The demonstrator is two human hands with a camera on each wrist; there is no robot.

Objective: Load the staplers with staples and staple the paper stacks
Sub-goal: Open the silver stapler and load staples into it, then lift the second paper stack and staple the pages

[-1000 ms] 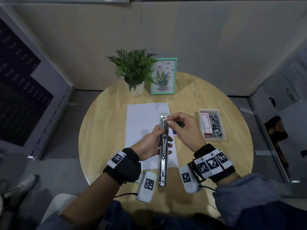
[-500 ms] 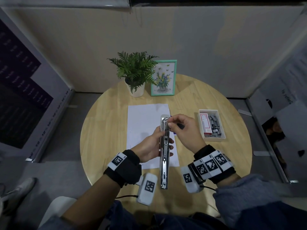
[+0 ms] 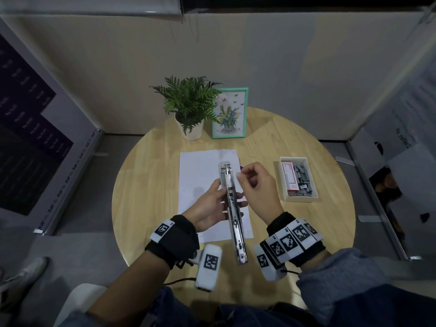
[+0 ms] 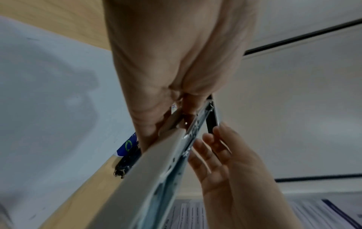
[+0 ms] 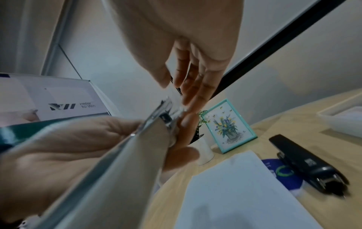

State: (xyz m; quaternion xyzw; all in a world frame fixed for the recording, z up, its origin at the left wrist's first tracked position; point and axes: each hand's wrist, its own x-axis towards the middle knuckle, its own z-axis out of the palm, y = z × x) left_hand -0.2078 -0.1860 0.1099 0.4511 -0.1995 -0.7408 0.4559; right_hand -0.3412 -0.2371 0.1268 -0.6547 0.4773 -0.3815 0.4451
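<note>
Left hand [image 3: 207,206] grip wraps an opened silver stapler [image 3: 232,208] above the paper [image 3: 198,171]; right hand [image 3: 257,187] fingers pinch beside its head, contents unclear

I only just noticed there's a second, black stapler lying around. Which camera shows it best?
The right wrist view: the black stapler lies in full on the table, beside the paper stack. The left wrist view catches only its dark tip behind the left hand. In the head view the hands hide it.
</note>
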